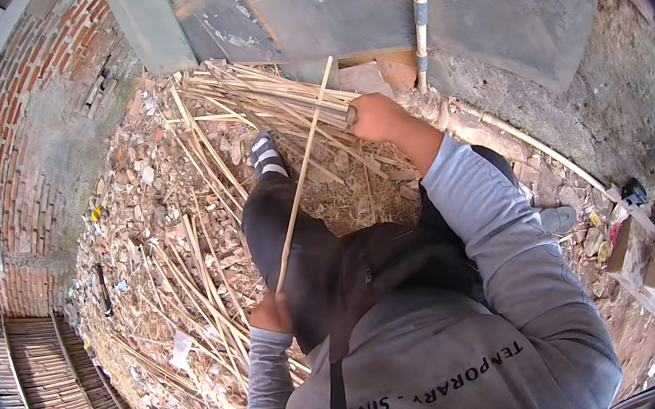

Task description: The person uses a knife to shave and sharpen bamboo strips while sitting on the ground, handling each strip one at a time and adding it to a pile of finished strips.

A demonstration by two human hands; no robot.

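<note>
My left hand [271, 313] is closed around the lower end of a long, thin bamboo strip [300, 179], beside my left thigh. The strip slants up and away from me, in front of my left leg. In my right hand [379, 118] is the handle of a knife [336, 110] with a long, narrow, dark blade pointing left. The blade meets or crosses the strip near its far end; whether they touch I cannot tell. Beyond them lies a loose pile of pale bamboo strips [227, 86] on the ground.
More bamboo strips [202, 281] lie to my left on the littered ground [137, 220]. Grey panels [336, 11] lean along the far side, with a white pipe [422, 17] before them. A brick wall [19, 160] stands left, wooden blocks [650, 271] at right.
</note>
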